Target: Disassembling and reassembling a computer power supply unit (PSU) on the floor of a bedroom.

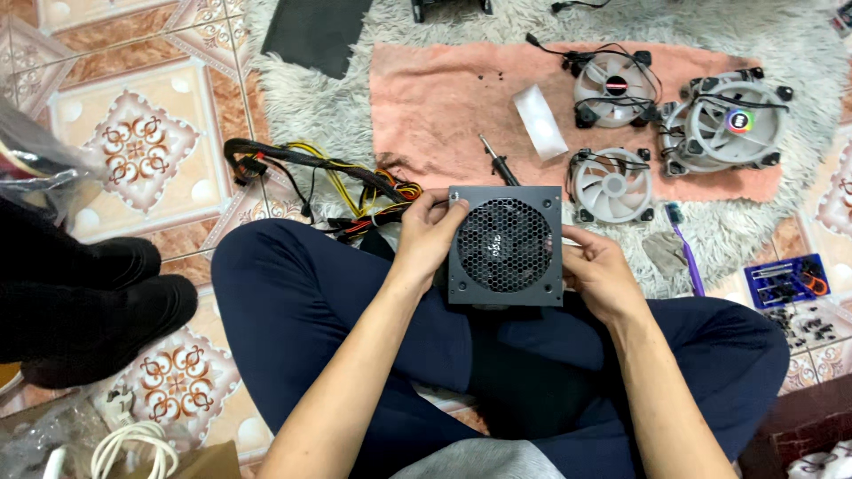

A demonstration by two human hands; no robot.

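A black computer power supply (505,246) with a round fan grille facing up rests over my crossed legs. My left hand (429,232) grips its left edge, fingers curled over the top corner. My right hand (596,270) holds its right edge. A bundle of black, yellow and red cables (330,182) runs from the unit's left side out across the rug. A screwdriver (499,162) lies on the pink towel (444,98) just beyond the unit.
Three white case fans (612,184) with black wires lie on the towel at the right. A purple-handled brush (685,255), a grey cloth and a blue screw tray (786,280) sit at the right. Black shoes (89,302) stand at the left on tiled floor.
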